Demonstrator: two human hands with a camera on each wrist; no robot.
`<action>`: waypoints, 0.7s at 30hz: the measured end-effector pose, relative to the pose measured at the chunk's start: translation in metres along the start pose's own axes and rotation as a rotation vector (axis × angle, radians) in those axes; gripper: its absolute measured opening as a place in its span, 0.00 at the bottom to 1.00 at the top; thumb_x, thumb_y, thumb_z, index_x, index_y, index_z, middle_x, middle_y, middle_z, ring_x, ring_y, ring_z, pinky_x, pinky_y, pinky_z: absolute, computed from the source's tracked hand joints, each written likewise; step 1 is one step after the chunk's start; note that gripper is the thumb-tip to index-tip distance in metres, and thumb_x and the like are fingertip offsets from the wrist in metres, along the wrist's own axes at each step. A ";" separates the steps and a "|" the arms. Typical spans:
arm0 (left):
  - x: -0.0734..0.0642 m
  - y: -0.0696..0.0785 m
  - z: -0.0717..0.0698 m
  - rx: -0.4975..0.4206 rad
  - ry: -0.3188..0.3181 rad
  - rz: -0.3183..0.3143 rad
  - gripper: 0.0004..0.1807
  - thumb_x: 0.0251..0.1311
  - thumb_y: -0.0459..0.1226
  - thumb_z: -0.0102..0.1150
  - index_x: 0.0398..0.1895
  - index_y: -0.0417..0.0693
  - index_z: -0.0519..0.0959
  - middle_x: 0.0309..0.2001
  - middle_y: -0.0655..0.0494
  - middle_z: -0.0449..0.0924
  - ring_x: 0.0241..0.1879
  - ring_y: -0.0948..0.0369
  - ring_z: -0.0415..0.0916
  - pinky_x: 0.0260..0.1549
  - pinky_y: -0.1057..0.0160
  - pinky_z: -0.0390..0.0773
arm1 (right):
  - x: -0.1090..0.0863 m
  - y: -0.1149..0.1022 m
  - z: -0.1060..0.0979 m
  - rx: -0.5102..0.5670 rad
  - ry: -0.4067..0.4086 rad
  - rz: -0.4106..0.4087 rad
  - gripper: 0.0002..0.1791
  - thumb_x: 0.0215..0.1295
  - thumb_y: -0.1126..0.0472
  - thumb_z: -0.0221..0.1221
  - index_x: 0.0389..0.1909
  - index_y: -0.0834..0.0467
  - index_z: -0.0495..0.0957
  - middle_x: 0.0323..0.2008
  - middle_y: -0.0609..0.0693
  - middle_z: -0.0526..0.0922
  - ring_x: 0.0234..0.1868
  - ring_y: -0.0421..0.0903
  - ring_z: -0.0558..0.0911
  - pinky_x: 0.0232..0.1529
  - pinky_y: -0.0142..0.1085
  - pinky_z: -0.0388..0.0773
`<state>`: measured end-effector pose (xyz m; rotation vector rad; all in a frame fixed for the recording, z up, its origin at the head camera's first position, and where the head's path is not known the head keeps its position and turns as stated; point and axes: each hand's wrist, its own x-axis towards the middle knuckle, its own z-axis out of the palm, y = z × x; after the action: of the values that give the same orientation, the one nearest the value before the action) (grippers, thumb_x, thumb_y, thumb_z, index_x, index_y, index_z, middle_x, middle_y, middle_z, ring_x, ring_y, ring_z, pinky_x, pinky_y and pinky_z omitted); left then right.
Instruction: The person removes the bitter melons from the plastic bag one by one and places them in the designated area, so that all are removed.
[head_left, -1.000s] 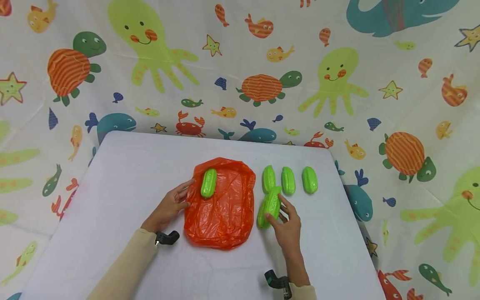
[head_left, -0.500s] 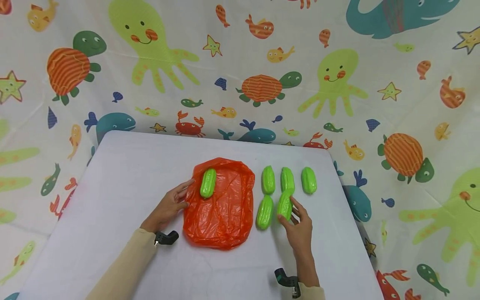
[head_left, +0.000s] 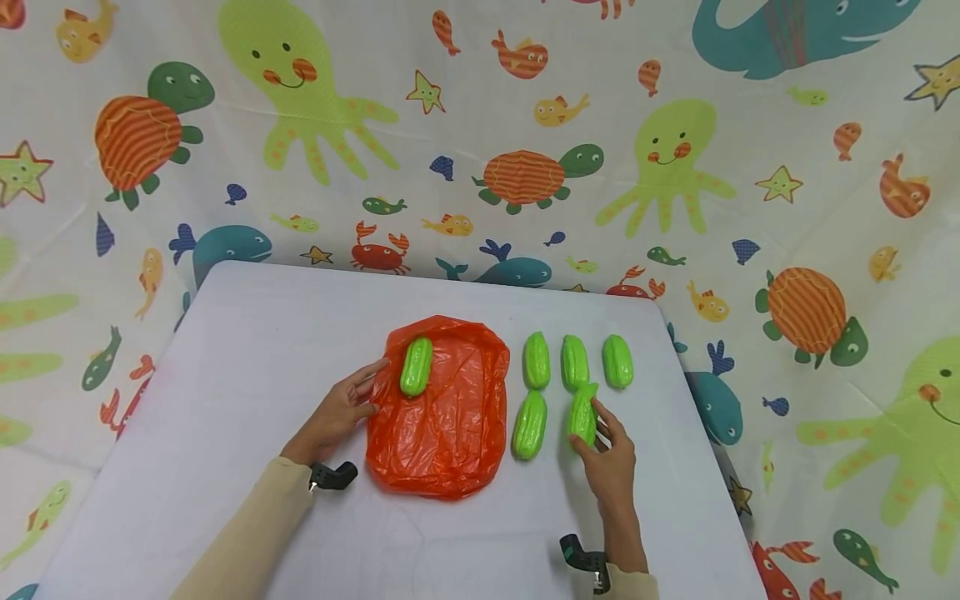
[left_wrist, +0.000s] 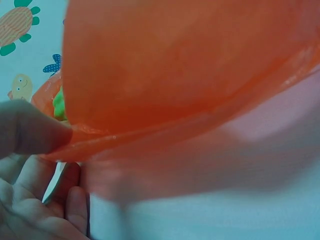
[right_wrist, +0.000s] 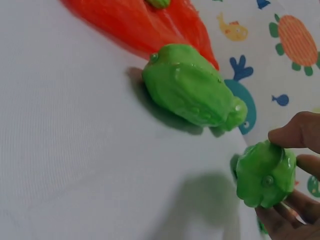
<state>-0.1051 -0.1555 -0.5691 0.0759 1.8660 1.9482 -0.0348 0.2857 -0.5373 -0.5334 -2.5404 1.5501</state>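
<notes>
My right hand (head_left: 613, 467) holds a light-green ridged toy cucumber (head_left: 581, 417) between thumb and fingers. In the right wrist view, this held cucumber (right_wrist: 265, 175) is seen end-on and its contact with the table cannot be told. With thumb and fingers, my left hand (head_left: 337, 417) pinches the left edge of a red plastic bag (head_left: 453, 442). One cucumber (head_left: 416, 367) lies at the bag's upper left. The left wrist view is mostly filled by the raised bag sheet (left_wrist: 175, 70), with the thumb (left_wrist: 30, 127) over its edge.
Three cucumbers stand in a back row: left (head_left: 537, 360), middle (head_left: 575, 362), right (head_left: 618, 362). Another cucumber (head_left: 530, 427) lies in front of the left one, beside the bag. The white table (head_left: 262, 350) meets a sea-animal printed curtain (head_left: 480, 108) behind.
My right hand has carried its cucumber rightward, from over the front-left one to a place in front of the middle back one. My left hand keeps its hold on the bag.
</notes>
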 end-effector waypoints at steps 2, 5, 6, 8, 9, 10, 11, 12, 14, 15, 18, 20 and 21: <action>0.000 -0.001 0.000 0.001 0.002 0.000 0.46 0.68 0.23 0.54 0.87 0.57 0.54 0.85 0.48 0.56 0.82 0.42 0.58 0.59 0.72 0.81 | 0.000 0.001 -0.001 -0.002 -0.005 0.006 0.41 0.63 0.71 0.70 0.77 0.50 0.72 0.78 0.60 0.69 0.75 0.63 0.72 0.74 0.59 0.73; 0.000 -0.001 0.000 0.002 0.000 0.005 0.46 0.68 0.23 0.53 0.87 0.57 0.54 0.85 0.48 0.56 0.83 0.43 0.57 0.60 0.73 0.80 | 0.000 0.003 -0.003 -0.012 -0.011 0.020 0.41 0.63 0.71 0.69 0.77 0.51 0.71 0.79 0.60 0.68 0.76 0.64 0.72 0.75 0.58 0.72; 0.000 -0.001 0.000 0.001 -0.002 0.007 0.46 0.68 0.23 0.53 0.87 0.57 0.54 0.85 0.48 0.56 0.83 0.43 0.57 0.60 0.73 0.79 | -0.001 0.004 -0.003 -0.014 -0.011 0.026 0.41 0.63 0.71 0.69 0.77 0.51 0.71 0.79 0.60 0.68 0.76 0.64 0.72 0.75 0.58 0.72; 0.000 -0.001 0.000 -0.003 -0.003 0.008 0.46 0.69 0.23 0.53 0.87 0.57 0.54 0.85 0.48 0.56 0.83 0.43 0.57 0.61 0.73 0.79 | -0.001 0.005 -0.003 -0.022 -0.012 0.039 0.40 0.64 0.71 0.69 0.77 0.52 0.71 0.79 0.60 0.68 0.76 0.64 0.71 0.75 0.58 0.72; 0.000 -0.001 0.000 -0.004 -0.004 0.009 0.46 0.69 0.23 0.53 0.87 0.57 0.53 0.85 0.48 0.55 0.83 0.43 0.56 0.61 0.73 0.79 | 0.000 0.005 -0.003 -0.025 -0.013 0.046 0.40 0.64 0.71 0.68 0.77 0.52 0.71 0.79 0.60 0.68 0.76 0.65 0.71 0.75 0.58 0.73; 0.000 -0.001 0.000 -0.005 -0.004 0.009 0.46 0.69 0.23 0.53 0.87 0.58 0.53 0.85 0.48 0.55 0.83 0.43 0.56 0.61 0.73 0.79 | 0.000 0.006 -0.004 -0.029 -0.016 0.055 0.40 0.64 0.71 0.68 0.78 0.52 0.71 0.79 0.60 0.68 0.76 0.65 0.71 0.75 0.58 0.73; 0.000 -0.001 0.000 -0.006 -0.005 0.009 0.46 0.69 0.23 0.53 0.87 0.57 0.53 0.85 0.48 0.55 0.83 0.43 0.56 0.61 0.73 0.79 | 0.000 0.006 -0.004 -0.032 -0.021 0.066 0.40 0.64 0.71 0.68 0.78 0.52 0.71 0.79 0.60 0.68 0.76 0.65 0.71 0.74 0.58 0.73; 0.000 -0.001 0.001 -0.007 -0.005 0.009 0.46 0.69 0.23 0.53 0.87 0.58 0.53 0.85 0.48 0.55 0.83 0.43 0.56 0.61 0.74 0.79 | 0.000 0.007 -0.003 -0.040 -0.026 0.077 0.40 0.64 0.71 0.68 0.78 0.52 0.70 0.79 0.60 0.68 0.76 0.65 0.71 0.74 0.58 0.73; 0.000 -0.001 0.001 -0.009 -0.005 0.011 0.46 0.69 0.23 0.52 0.87 0.58 0.53 0.85 0.48 0.55 0.83 0.43 0.55 0.61 0.74 0.79 | 0.001 0.009 -0.003 -0.050 -0.039 0.096 0.41 0.64 0.71 0.68 0.78 0.51 0.70 0.79 0.59 0.67 0.76 0.65 0.71 0.74 0.58 0.73; 0.000 -0.001 0.001 -0.010 -0.006 0.011 0.46 0.69 0.23 0.52 0.87 0.58 0.53 0.85 0.48 0.55 0.83 0.43 0.55 0.61 0.74 0.79 | 0.001 0.010 -0.002 -0.052 -0.044 0.102 0.41 0.64 0.71 0.68 0.79 0.51 0.69 0.80 0.59 0.67 0.77 0.65 0.70 0.75 0.58 0.73; 0.000 -0.001 0.001 -0.012 -0.007 0.015 0.46 0.69 0.22 0.52 0.87 0.57 0.53 0.85 0.47 0.55 0.83 0.43 0.56 0.61 0.74 0.79 | 0.003 0.012 -0.001 -0.062 -0.050 0.108 0.42 0.64 0.70 0.68 0.79 0.50 0.69 0.80 0.58 0.67 0.77 0.65 0.70 0.75 0.56 0.73; 0.000 -0.001 0.001 -0.011 -0.006 0.018 0.46 0.69 0.22 0.52 0.87 0.57 0.53 0.85 0.47 0.55 0.83 0.43 0.56 0.61 0.73 0.79 | 0.004 0.014 -0.001 -0.063 -0.048 0.098 0.42 0.64 0.70 0.68 0.79 0.51 0.69 0.80 0.58 0.67 0.78 0.64 0.69 0.76 0.56 0.72; 0.000 -0.001 0.001 -0.011 -0.006 0.018 0.45 0.69 0.22 0.52 0.87 0.57 0.53 0.85 0.47 0.55 0.83 0.43 0.56 0.61 0.73 0.79 | 0.004 0.014 0.000 -0.066 -0.046 0.092 0.42 0.64 0.70 0.68 0.79 0.51 0.69 0.79 0.58 0.67 0.78 0.64 0.69 0.76 0.56 0.72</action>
<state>-0.1045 -0.1545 -0.5703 0.0960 1.8568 1.9681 -0.0351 0.2931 -0.5497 -0.6379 -2.6451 1.5287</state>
